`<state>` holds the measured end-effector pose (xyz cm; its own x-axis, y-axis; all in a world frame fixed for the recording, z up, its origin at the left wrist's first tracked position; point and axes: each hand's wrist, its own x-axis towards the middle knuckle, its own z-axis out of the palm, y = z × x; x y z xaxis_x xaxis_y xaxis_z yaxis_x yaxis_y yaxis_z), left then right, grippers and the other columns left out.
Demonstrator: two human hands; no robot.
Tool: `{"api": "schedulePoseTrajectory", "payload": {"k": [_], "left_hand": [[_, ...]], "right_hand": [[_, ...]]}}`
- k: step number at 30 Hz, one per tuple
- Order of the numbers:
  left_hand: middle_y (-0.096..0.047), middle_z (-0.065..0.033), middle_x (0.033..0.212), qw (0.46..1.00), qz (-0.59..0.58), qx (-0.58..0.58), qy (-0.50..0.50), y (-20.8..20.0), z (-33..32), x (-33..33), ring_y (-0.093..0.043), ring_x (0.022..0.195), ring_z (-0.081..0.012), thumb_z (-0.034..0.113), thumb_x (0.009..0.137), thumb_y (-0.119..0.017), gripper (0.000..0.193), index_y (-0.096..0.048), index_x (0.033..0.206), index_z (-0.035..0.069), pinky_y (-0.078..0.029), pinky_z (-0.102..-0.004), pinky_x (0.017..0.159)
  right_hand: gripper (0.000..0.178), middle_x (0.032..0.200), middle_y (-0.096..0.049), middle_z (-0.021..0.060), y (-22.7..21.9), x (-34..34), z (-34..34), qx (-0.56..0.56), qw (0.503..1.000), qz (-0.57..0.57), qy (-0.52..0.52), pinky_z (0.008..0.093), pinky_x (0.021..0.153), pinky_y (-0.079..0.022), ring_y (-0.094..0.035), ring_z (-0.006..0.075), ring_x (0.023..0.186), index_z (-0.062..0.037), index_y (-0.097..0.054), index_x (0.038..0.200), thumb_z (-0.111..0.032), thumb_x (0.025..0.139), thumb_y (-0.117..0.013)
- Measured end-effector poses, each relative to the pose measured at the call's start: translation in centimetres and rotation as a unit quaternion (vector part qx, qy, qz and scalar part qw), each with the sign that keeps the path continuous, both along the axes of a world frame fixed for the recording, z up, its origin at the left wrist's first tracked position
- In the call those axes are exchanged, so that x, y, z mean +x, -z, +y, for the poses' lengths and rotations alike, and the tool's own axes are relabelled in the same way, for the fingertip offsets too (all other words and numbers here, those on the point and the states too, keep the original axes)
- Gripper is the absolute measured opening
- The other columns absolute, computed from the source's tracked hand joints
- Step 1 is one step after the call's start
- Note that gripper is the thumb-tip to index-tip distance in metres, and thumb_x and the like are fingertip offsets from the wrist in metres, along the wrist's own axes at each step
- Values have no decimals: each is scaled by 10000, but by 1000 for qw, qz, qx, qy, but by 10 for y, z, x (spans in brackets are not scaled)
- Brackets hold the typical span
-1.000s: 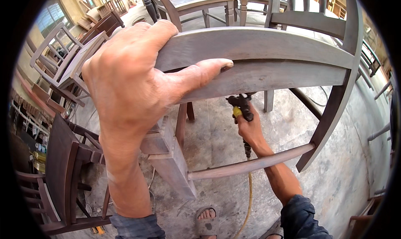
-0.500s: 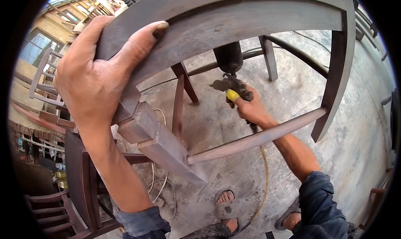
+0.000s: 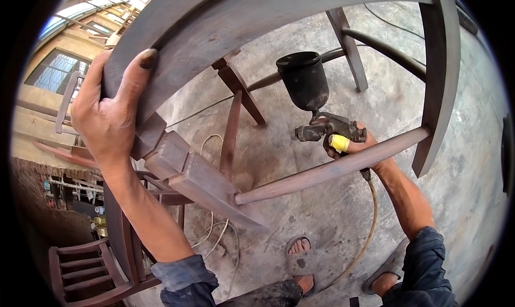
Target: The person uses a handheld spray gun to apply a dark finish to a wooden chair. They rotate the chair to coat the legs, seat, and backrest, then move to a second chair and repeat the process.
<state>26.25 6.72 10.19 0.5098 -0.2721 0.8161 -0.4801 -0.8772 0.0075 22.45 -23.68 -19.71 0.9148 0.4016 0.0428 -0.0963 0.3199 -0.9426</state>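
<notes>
A dark brown wooden chair [image 3: 322,22] hangs tilted in front of me. Its wide curved rail crosses the top of the view, with legs and round stretchers below. At the left end of that rail my left hand [image 3: 110,108] is wrapped round the edge, thumb lying on the face. Beyond the near stretcher [image 3: 332,170], my right hand [image 3: 357,143] grips the handle of a spray gun [image 3: 332,127], a yellow wrap around one finger. A black paint cup [image 3: 303,81] sits on top of the gun, and a yellowish hose [image 3: 371,210] runs down from its handle.
Concrete floor [image 3: 429,199] stretches beneath, with my sandaled feet [image 3: 300,248] at the lower edge. More dark slatted wooden furniture [image 3: 86,272] stands at lower left. White and grey cords [image 3: 214,232] loop on the floor near it. A building with windows [image 3: 56,71] rises at upper left.
My right hand has moved right with the spray gun, and its cup now shows whole below the rail. My left hand and the rail's left end have shifted slightly left and down.
</notes>
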Motion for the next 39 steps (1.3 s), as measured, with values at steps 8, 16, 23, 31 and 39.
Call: {"api": "schedulePoseTrajectory", "payload": {"k": [8,16,23,31,39], "left_hand": [[-717,-67,1014,999,30,16,-29,-6,14,6,-604,947,-143,373,945,-776,476,-712,1193,-29,-480,-283,895],[-716,-74,1005,999,45,-4,-14,-6,14,13,-605,941,-151,363,954,-771,471,-702,1173,-49,-478,-289,901],[-713,-125,1030,999,-3,44,-20,-12,27,22,-632,945,-193,353,936,-793,495,-689,1189,-60,-493,-323,900],[-728,-100,947,997,42,23,-54,-13,11,33,-655,851,-145,377,929,-785,433,-727,1182,30,-510,-286,814],[-755,-112,887,997,45,33,-50,-21,2,45,-713,784,-195,471,885,-789,429,-765,1116,110,-519,-305,741]], "right_hand": [[675,813,-653,-25,18,1,7,99,993,-53,-40,220,505,-446,-565,42,603,-35,-589,1379,-447,890,-804],[378,865,-662,2,2,20,19,-14,998,-28,63,258,670,-479,-587,64,765,-50,-639,1306,-201,963,-689],[487,1063,-741,176,28,7,42,-212,946,-74,232,369,848,-533,-702,259,956,-61,-580,1413,-184,958,-699],[441,1175,-695,137,97,-84,18,-232,928,-11,291,316,811,-531,-657,187,954,-46,-553,1430,-77,997,-629],[430,937,-684,58,136,-152,-36,-215,889,41,403,301,700,-529,-634,125,763,-54,-557,1424,-69,1001,-626]]}}
